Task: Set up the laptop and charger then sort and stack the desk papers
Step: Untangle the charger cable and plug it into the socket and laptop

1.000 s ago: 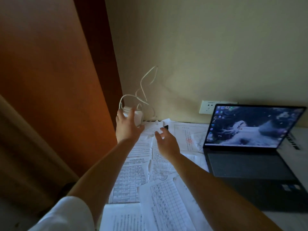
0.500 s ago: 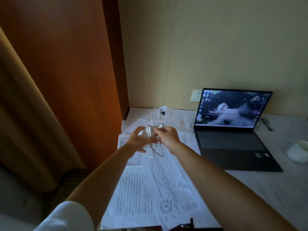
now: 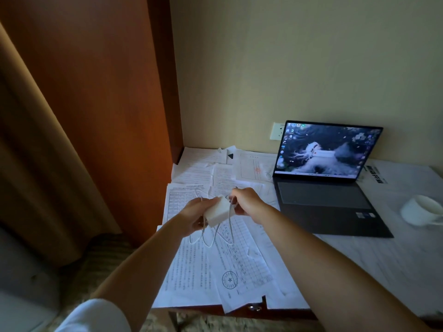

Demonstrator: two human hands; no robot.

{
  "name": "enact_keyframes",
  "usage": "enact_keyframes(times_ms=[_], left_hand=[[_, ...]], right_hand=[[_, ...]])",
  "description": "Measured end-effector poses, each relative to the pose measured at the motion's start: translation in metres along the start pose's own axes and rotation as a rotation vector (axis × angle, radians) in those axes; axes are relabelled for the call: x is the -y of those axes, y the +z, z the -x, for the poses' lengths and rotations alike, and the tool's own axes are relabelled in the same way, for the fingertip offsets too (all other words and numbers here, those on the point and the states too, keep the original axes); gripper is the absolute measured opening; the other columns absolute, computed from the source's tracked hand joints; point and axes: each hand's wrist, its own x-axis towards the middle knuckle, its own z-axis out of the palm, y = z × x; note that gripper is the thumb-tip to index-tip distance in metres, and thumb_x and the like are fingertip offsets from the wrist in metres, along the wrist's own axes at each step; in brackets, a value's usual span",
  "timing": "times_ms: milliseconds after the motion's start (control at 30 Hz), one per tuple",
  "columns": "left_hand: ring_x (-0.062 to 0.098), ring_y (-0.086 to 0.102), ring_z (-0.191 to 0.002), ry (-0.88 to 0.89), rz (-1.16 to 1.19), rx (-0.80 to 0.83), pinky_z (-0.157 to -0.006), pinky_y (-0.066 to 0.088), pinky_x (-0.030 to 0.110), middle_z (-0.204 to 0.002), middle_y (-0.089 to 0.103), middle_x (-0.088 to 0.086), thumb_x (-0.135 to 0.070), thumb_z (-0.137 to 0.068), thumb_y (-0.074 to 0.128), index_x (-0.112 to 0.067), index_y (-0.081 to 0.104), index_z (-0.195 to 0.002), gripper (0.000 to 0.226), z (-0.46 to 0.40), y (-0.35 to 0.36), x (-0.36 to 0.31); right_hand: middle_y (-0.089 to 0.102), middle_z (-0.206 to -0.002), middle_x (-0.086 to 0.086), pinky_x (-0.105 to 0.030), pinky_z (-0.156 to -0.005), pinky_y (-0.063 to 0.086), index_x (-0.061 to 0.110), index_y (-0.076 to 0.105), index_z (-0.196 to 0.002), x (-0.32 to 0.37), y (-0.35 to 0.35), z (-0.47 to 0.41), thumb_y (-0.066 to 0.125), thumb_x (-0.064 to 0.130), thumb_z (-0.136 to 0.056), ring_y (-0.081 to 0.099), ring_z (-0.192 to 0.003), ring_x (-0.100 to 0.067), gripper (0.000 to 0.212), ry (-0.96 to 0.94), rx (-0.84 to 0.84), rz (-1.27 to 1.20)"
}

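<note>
**Bare forearms, one white sleeve**

From my feed I see two bare forearms ending in the left hand (image 3: 191,218) and right hand (image 3: 247,202). A white sleeve (image 3: 96,316) covers the left upper arm, near the desk's (image 3: 239,310) front edge. I spot no rings, watch or bracelet.

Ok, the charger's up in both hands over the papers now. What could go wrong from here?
1. The cable hangs in loops just above the loose papers; it could drag sheets off the desk edge, where some already overhang.
2. The wall socket sits behind the open laptop; reaching for it could bump the screen.
3. The white cup stands close to the laptop's right; a swinging cable might catch it. Its contents cannot be seen.
</note>
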Motion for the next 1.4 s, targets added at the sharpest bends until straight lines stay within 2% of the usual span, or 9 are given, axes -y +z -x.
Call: enact_keyframes(times_ms=[167, 300, 467, 633, 733, 867, 1067, 1267, 1400], left_hand=[[0.029, 0.057, -0.095, 0.038, 0.088, -0.222, -0.074, 0.055, 0.041, -0.115, 0.052, 0.018, -0.026, -0.087, 0.069, -0.015, 0.044, -0.127, 0.048, -0.007, 0.013, -0.004], [0.030, 0.053, -0.097, 0.050, 0.081, -0.344, -0.066, 0.054, 0.037, -0.112, 0.050, 0.016, -0.036, -0.096, 0.054, -0.017, 0.041, -0.127, 0.039, -0.003, 0.033, -0.008], [0.031, 0.057, -0.095, 0.090, -0.199, -0.494, -0.065, 0.055, 0.037, -0.108, 0.056, 0.017, -0.043, -0.096, 0.050, -0.016, 0.050, -0.119, 0.036, 0.009, 0.035, -0.008], [0.028, 0.064, -0.088, 0.098, -0.772, -0.555, -0.076, 0.056, 0.037, -0.093, 0.062, 0.010, -0.040, -0.091, 0.060, -0.012, 0.057, -0.097, 0.029, 0.031, 0.035, -0.001], [0.016, 0.057, -0.070, 0.085, -0.909, -0.568, -0.058, 0.047, 0.026, -0.077, 0.059, 0.002, -0.054, -0.090, 0.053, -0.015, 0.057, -0.087, 0.039, 0.043, 0.055, -0.005], [0.017, 0.052, -0.068, 0.195, -0.532, -0.647, -0.050, 0.038, 0.023, -0.084, 0.055, 0.006, -0.048, -0.095, 0.049, -0.013, 0.056, -0.100, 0.035, 0.051, 0.081, -0.015], [0.020, 0.056, -0.088, 0.532, -0.167, -0.873, -0.059, 0.052, 0.027, -0.103, 0.056, 0.004, -0.037, -0.080, 0.074, -0.018, 0.055, -0.098, 0.032, 0.060, 0.104, -0.035], [0.022, 0.059, -0.092, 0.383, 0.327, -0.819, -0.077, 0.055, 0.036, -0.106, 0.057, 0.005, -0.047, -0.082, 0.068, -0.021, 0.053, -0.110, 0.041, 0.046, 0.100, -0.052], [0.024, 0.063, -0.093, 0.237, 0.399, -0.717, -0.085, 0.056, 0.039, -0.105, 0.060, 0.009, -0.052, -0.081, 0.066, -0.017, 0.050, -0.128, 0.061, 0.026, 0.079, -0.052]], right_hand=[[0.063, -0.081, -0.014, -0.028, -0.053, 0.055, 0.000, 0.055, -0.098, -0.019, -0.025, -0.004, 0.039, 0.010, -0.098, 0.060, -0.058, -0.021, 0.019, -0.080, -0.010, 0.343], [0.065, -0.102, -0.014, -0.031, -0.068, 0.046, 0.008, 0.057, -0.096, -0.036, -0.061, -0.006, 0.037, 0.021, -0.100, 0.063, -0.090, -0.030, 0.024, -0.276, -0.226, 0.753], [0.063, -0.105, -0.019, -0.039, -0.073, 0.042, 0.005, 0.047, -0.111, -0.035, -0.112, 0.004, 0.027, 0.023, -0.103, 0.060, -0.098, -0.038, 0.028, -0.222, -0.830, 0.466], [0.061, -0.107, -0.021, -0.034, -0.071, 0.033, 0.008, 0.039, -0.117, -0.027, -0.136, 0.011, 0.022, 0.024, -0.104, 0.059, -0.097, -0.039, 0.027, -0.341, -0.803, 0.132], [0.060, -0.100, -0.022, -0.030, -0.066, 0.032, 0.000, 0.048, -0.107, -0.030, -0.122, 0.015, 0.034, 0.015, -0.101, 0.058, -0.085, -0.034, 0.022, -0.634, -0.720, 0.220], [0.058, -0.093, -0.012, -0.026, -0.063, 0.029, 0.003, 0.053, -0.093, -0.038, -0.115, 0.016, 0.045, 0.013, -0.096, 0.049, -0.076, -0.023, 0.013, -0.732, -0.492, 0.456], [0.061, -0.085, -0.010, -0.024, -0.058, 0.040, 0.004, 0.054, -0.084, -0.075, -0.121, 0.008, 0.044, 0.015, -0.095, 0.065, -0.090, -0.030, 0.018, -0.239, 0.012, 0.808], [0.056, -0.123, -0.017, -0.034, -0.078, 0.054, 0.006, 0.039, -0.135, -0.075, -0.113, -0.006, 0.044, 0.008, -0.094, 0.061, -0.104, -0.031, 0.041, -0.221, -0.118, 0.370], [0.052, -0.128, -0.017, -0.042, -0.091, 0.052, 0.008, 0.035, -0.137, -0.059, -0.107, -0.023, 0.045, 0.001, -0.093, 0.058, -0.110, -0.032, 0.046, -0.209, -0.264, 0.154]])
